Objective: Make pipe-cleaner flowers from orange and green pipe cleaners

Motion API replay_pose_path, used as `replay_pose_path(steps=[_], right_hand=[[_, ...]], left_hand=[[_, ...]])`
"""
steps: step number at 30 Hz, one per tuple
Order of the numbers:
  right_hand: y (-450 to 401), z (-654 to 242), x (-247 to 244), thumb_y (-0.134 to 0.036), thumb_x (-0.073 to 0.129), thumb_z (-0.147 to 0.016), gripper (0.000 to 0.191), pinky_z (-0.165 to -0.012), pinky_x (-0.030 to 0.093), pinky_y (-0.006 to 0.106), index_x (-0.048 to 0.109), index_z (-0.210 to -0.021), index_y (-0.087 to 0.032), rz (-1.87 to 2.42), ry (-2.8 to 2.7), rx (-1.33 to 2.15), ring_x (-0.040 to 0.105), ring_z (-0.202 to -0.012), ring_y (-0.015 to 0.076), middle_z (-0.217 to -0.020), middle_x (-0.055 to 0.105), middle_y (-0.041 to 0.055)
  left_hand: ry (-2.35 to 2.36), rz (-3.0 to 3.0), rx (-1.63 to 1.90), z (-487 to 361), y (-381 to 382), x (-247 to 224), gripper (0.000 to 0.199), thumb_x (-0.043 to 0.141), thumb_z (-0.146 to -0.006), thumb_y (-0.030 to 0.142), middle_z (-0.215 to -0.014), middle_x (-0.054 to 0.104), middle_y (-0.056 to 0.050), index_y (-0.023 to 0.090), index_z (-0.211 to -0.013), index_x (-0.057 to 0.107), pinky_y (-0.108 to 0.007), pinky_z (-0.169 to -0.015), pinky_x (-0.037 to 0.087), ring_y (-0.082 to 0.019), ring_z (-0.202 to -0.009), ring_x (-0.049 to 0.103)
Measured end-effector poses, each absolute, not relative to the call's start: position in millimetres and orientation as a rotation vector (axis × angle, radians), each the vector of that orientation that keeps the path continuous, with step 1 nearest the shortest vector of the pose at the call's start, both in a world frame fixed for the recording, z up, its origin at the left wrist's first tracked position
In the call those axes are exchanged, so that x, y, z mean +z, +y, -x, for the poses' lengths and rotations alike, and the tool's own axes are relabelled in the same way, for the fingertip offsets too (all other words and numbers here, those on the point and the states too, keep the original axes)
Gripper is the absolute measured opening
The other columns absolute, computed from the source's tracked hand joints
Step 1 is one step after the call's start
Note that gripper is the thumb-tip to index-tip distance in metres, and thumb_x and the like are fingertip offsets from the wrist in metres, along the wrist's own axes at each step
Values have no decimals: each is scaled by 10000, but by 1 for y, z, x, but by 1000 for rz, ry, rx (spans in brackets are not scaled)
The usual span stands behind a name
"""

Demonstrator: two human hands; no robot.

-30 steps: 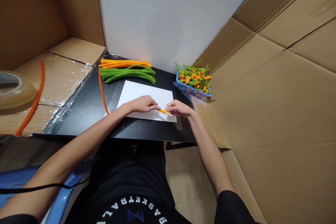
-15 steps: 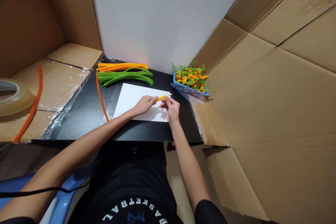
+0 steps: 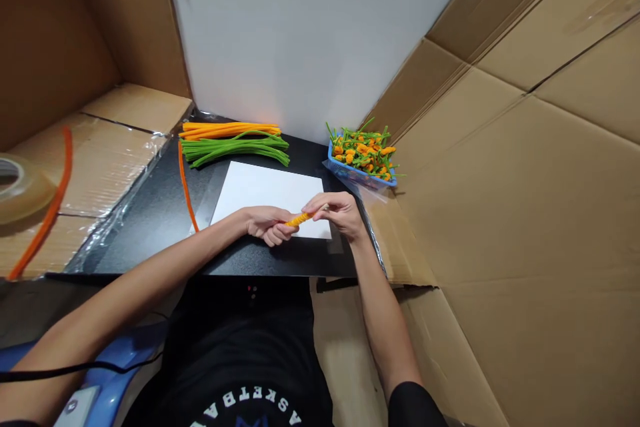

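Between my hands is a thin stick (image 3: 326, 207) with an orange pipe cleaner (image 3: 299, 219) coiled tightly around it. My left hand (image 3: 269, 221) is closed around the lower left end of the coil, fingers curled under it. At the upper right end my right hand (image 3: 344, 212) pinches the coil with thumb and fingers, and the stick's pale tip shows beside them. Both hands are over the front part of a white sheet (image 3: 270, 183) on the black table. Part of the coil is hidden in my fingers.
Orange pipe cleaners (image 3: 230, 129) and green pipe cleaners (image 3: 235, 148) lie in bundles at the back left. A blue basket (image 3: 363, 176) full of orange-and-green pieces stands back right. An orange strip (image 3: 186, 187) crosses the table's left; a tape roll (image 3: 30, 193) sits on cardboard.
Both hands have come nearer to me with the coiled stick. My right hand has turned over, now gripping the coil from above, and more of the coil's ridges show.
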State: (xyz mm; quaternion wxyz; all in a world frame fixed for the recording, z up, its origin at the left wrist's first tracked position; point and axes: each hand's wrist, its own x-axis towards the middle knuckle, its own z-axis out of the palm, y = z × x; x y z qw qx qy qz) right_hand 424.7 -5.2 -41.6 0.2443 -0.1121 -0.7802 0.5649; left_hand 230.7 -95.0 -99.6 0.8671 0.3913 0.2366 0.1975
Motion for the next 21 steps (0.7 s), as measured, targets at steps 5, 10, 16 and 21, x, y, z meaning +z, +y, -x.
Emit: replay_pose_path(steps=[5,10,16,21], right_hand=[[-5,-411,-14,-441,830,-737,271,-690,562,320,790,-768,-175,52,-2259,1605,707,-708,216,-765,748,108],[2,-383,7,-413,760,-826,240,-710,556,298,801,-825,-176,-300,-2360,1725,722,-725,205,-778,750,111],[31,-364,-22,-427,846,-718,254,-651,554,293,785,-728,-180,-74,-2140,1737,706,-681,201,-735,747,82],[75,-380,-78,-378,859,-694,287,-857,561,340,793,-914,-205,449,-2055,1506,704,-978,229,-1031,768,85]], left_hand=[[300,-736,318,-240,-100,-100,546,553,-841,535,-427,105,52,210,-472,316,-224,-345,39,-85,-360,46],[121,-754,275,-242,-105,-97,618,590,-777,619,-372,96,43,213,-403,314,-246,-335,40,-90,-304,84],[559,-920,667,-226,-96,-88,581,426,-880,643,-436,138,56,223,-507,276,-242,-395,131,-96,-376,115],[1870,-1547,988,-205,-76,-100,514,320,-997,549,-618,542,-35,183,-711,541,-268,-573,334,-163,-570,481]])
